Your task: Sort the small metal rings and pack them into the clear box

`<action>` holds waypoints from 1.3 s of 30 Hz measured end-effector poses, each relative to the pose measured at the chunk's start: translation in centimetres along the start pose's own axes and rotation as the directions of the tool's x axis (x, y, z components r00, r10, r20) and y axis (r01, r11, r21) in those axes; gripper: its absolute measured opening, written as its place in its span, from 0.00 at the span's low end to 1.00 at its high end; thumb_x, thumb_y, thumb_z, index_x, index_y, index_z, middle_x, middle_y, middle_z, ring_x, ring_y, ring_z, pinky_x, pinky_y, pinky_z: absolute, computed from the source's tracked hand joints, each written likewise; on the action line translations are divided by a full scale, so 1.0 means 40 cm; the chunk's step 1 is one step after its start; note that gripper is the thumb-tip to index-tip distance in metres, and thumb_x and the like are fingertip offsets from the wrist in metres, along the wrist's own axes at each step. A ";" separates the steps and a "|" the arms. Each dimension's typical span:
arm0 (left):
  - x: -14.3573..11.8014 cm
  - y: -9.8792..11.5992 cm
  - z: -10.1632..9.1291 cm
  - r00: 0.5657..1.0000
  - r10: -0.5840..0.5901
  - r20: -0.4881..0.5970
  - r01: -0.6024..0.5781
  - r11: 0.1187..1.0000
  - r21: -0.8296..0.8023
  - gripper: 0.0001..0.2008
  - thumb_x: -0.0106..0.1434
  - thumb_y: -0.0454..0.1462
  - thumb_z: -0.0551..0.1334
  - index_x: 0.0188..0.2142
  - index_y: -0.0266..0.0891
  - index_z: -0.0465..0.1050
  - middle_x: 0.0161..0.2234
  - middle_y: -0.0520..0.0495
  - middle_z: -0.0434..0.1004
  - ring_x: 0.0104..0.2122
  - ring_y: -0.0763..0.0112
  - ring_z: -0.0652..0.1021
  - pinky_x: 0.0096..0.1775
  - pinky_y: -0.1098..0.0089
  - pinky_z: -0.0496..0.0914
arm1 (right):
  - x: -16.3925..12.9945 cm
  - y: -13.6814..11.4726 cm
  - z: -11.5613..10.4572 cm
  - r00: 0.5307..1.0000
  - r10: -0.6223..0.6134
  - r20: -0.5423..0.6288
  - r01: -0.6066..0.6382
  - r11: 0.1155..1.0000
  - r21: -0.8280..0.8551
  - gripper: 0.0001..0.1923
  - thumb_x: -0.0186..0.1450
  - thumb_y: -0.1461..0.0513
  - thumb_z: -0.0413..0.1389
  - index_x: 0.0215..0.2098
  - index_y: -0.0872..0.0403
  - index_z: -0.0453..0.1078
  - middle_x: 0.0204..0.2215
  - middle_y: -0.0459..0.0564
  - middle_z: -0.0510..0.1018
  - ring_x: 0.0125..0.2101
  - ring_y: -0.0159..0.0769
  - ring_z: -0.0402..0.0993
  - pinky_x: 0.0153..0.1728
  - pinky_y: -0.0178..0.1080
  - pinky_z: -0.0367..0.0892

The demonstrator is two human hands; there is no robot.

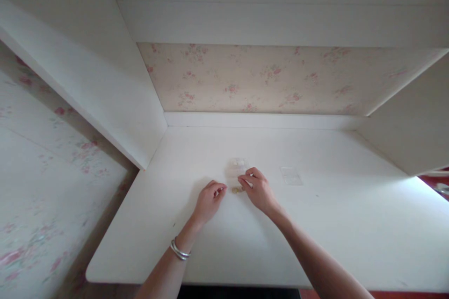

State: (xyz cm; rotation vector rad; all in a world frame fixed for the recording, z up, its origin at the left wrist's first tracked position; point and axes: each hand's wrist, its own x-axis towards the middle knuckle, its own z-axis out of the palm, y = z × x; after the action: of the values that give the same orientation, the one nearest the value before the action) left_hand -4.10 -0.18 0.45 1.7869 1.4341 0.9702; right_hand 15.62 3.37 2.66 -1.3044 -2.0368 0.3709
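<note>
Head view: you are pinching a small gold piece (237, 189) at your right hand (258, 190), fingertips closed on it, on the desk (351, 224); your left hand (209, 201) is curling loosely just left of it, holding nothing. A clear box (237, 168) is sitting just behind, a clear lid (291, 175) well right

readable text: I find none | desk top (315, 224): I see no print or numbers | clear box (237, 168) at 12 o'clock of my hands: too small and blurred for me to make out any label | wallpaper (266, 79): flower pattern only, no words
</note>
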 end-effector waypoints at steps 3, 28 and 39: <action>-0.001 0.002 0.001 1.000 0.008 0.001 -0.008 1.000 0.009 0.12 0.64 0.40 0.54 0.37 0.40 0.75 0.32 0.49 0.73 0.30 0.73 0.71 0.34 0.72 0.65 | 0.045 0.018 -0.003 0.999 -0.002 -0.045 0.001 0.999 -0.033 0.12 0.66 0.58 0.50 0.35 0.50 0.76 0.33 0.49 0.71 0.33 0.33 0.69 0.37 0.36 0.64; -0.006 0.031 0.024 0.992 0.111 0.062 -0.122 0.968 0.220 0.10 0.65 0.38 0.54 0.41 0.44 0.73 0.37 0.48 0.73 0.35 0.70 0.74 0.40 0.70 0.68 | -0.048 0.111 -0.058 0.958 0.218 -0.185 -0.207 0.975 0.074 0.17 0.66 0.52 0.49 0.35 0.52 0.75 0.33 0.50 0.71 0.30 0.33 0.68 0.31 0.36 0.64; 0.012 0.059 0.059 0.968 0.164 0.187 -0.239 0.828 0.507 0.11 0.66 0.39 0.52 0.39 0.45 0.74 0.35 0.46 0.71 0.33 0.69 0.73 0.37 0.68 0.68 | -0.144 0.121 -0.029 0.916 0.367 -0.161 -0.328 0.917 0.225 0.19 0.65 0.50 0.49 0.36 0.54 0.75 0.32 0.50 0.71 0.22 0.28 0.63 0.25 0.34 0.63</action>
State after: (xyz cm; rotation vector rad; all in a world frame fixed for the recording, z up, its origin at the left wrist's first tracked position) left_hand -0.85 -0.25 1.27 2.3960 1.5442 0.5582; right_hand 21.26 0.35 -1.47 -1.5175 -1.5562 0.5608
